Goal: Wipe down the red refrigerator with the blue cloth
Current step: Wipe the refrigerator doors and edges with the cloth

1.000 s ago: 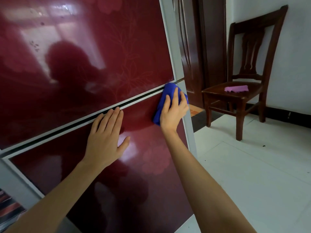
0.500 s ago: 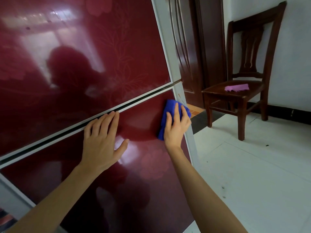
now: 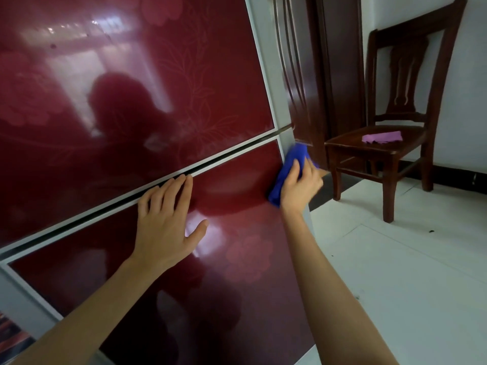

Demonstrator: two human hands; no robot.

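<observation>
While unlabeled, blue cloth (image 3: 287,175) touches red refrigerator (image 3: 184,88).

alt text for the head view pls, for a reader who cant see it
A right hand presses a blue cloth on the red fridge's lower door, at its right edge; the left hand lies flat beside it. A chair behind holds a pink cloth.

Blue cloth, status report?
Right hand presses blue cloth on lower door's right edge. Left hand flat on red refrigerator. Nothing in the way.
</observation>
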